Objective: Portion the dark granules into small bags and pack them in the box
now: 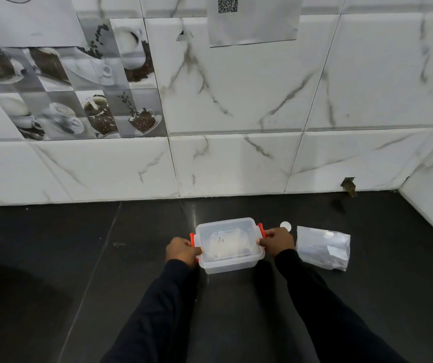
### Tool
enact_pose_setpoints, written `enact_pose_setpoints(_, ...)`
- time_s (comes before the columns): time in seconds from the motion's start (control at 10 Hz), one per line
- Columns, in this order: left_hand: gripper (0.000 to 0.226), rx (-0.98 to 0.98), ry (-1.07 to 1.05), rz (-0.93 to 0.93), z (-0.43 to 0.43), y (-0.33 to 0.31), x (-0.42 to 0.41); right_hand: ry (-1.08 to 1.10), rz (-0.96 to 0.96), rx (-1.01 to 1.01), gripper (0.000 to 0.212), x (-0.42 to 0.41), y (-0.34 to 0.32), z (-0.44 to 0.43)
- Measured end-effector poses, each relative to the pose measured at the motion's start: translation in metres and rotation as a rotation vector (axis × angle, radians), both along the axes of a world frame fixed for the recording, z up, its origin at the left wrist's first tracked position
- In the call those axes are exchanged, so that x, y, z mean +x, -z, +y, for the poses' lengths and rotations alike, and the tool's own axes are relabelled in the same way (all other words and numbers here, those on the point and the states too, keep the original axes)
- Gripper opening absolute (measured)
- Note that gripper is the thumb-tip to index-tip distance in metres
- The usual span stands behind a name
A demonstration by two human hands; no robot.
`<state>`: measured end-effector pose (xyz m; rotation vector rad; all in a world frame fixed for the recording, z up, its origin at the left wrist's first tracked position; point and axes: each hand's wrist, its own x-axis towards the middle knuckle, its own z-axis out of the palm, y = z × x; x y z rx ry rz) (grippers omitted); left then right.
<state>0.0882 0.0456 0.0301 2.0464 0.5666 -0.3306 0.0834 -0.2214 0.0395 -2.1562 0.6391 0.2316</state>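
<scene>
A glossy black counter [53,258], crossed by thin seams, runs back to a wall of white marble-look tiles [262,100] with grey veins. At the upper left is a panel of picture tiles [79,87] printed with coffee cups and beans. A sheet of paper [254,19] with a square code hangs at the top centre. Low on the wall to the right, a tile edge has a small chipped hole [348,185].

In the head view the box [229,263] stands on the counter at the centre, a little way out from the wall. It is a rectangular tub of clear, slightly cloudy plastic with rounded corners. Its clear lid [225,229] is in place, with an orange-red left clip [191,238] and right clip [261,229] at the short ends. Something pale shows through the lid, but what it is cannot be told.

The left hand [182,251] grips the box's left end, fingers curled at the clip. The right hand [279,242] grips the right end, thumb on the lid's rim. Dark sleeves [157,310] cover both forearms and hide the counter in front of the box.

Just beside the right hand, a clear, crinkled plastic bag [322,247] lies flat on the counter with small white patches on it. A small white round disc [285,227] lies just behind the right hand, partly hidden by it.
</scene>
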Motion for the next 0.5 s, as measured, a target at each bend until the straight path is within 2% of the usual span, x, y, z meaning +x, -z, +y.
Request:
enact_pose_setpoints(0.2, 0.01, 0.319, 0.114, -0.144, -0.011, 0.001, 0.004, -0.03, -0.063, -0.186, 0.009, -0.002, -0.005, 0.013)
enact_pose_setpoints(0.3, 0.015, 0.316, 0.141, -0.151, -0.013, -0.007, 0.0, -0.024, -0.058, -0.216, 0.012, -0.003, -0.004, 0.016)
enact_pose_setpoints(0.4, 0.01, 0.305, 0.186, -0.216, -0.011, -0.014, -0.009, -0.052, -0.096, -0.223, 0.016, -0.005, 0.004, 0.015)
enact_pose_setpoints(0.5, 0.076, 0.445, 0.294, -0.362, -0.008, -0.004, -0.018, -0.145, -0.249, -0.341, 0.056, -0.01, 0.013, 0.016)
